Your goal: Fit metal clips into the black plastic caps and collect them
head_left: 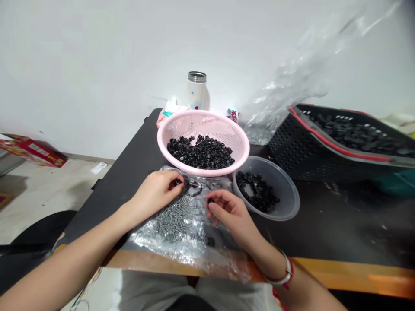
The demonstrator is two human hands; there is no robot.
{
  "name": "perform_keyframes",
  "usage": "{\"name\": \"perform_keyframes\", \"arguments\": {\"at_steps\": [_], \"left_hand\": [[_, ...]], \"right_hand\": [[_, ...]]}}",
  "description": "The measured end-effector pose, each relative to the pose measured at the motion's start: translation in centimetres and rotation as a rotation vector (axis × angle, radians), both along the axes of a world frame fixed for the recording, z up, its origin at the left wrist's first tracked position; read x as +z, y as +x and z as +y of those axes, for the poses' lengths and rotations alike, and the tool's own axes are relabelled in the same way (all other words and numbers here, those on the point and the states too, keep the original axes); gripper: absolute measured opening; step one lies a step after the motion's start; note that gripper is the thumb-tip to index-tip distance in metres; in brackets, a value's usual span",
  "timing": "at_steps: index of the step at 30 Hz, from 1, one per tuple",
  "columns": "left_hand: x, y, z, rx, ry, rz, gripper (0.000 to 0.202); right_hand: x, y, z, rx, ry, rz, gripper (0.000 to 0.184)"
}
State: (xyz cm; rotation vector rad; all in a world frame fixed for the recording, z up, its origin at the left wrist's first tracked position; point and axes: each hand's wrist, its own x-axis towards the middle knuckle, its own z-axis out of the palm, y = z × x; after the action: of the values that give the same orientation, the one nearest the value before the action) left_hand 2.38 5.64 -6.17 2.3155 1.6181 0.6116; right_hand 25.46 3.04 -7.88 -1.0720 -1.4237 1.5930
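My left hand (155,194) pinches a small black ring-shaped part (177,182) over a clear plastic bag (139,235). My right hand (228,211) holds a similar black part (211,201) between thumb and fingers, a short gap from the left hand. Under both hands, a heap of small steel screws (175,222) lies on the bag. Just beyond them, a pink plastic colander (207,119) holds many black parts (201,153). More of them fill a clear plastic bowl (288,203) to the right of my right hand.
A black perforated crate with a red rim (337,144) holding black parts sits at the right of the black table (324,229). A steel-topped bottle (196,90) stands at the back by the white wall. Crumpled clear plastic (285,95) rises behind the bowl.
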Motion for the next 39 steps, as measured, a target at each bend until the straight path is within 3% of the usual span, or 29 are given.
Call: {"name": "perform_keyframes", "arguments": {"at_steps": [3,6,11,14,20,24,27,31,34,39], "left_hand": [[0.2,-0.2,0.1,-0.014,-0.065,0.061,0.020],[0.1,-0.4,0.2,0.026,-0.078,0.145,0.022],[0.1,-0.9,0.6,0.095,-0.064,0.175,0.025],[0.2,-1.4,0.8,0.140,-0.058,0.190,0.026],[0.7,-2.6,1.4,0.211,-0.057,0.164,0.024],[0.8,-2.8,1.4,0.216,-0.063,0.144,0.024],[0.8,-2.7,1.2,0.207,-0.068,0.141,0.025],[0.6,-2.3,1.0,0.173,-0.067,0.116,0.025],[0.7,-1.9,0.8,0.094,-0.069,0.063,0.025],[0.3,-0.9,-0.3,-0.112,-0.068,-0.040,0.025]], "right_hand": [[0.1,0.4,0.0,0.054,0.344,-0.257,0.015],[0.4,0.1,-0.3,0.212,0.662,-0.562,0.018],[0.8,-2.1,-0.1,0.409,0.889,-1.194,0.014],[1.1,-3.2,0.5,0.497,0.930,-1.338,0.015],[2.6,-3.5,1.4,0.603,0.923,-1.400,0.016],[3.5,-4.9,2.0,0.495,0.981,-1.413,0.014],[3.1,-7.2,2.8,0.430,1.022,-1.439,0.017],[2.4,-9.3,3.7,0.448,1.019,-1.408,0.024],[2.7,-8.4,3.7,0.480,0.984,-1.355,0.027],[3.7,-3.7,2.3,0.424,0.879,-1.051,0.022]]}}
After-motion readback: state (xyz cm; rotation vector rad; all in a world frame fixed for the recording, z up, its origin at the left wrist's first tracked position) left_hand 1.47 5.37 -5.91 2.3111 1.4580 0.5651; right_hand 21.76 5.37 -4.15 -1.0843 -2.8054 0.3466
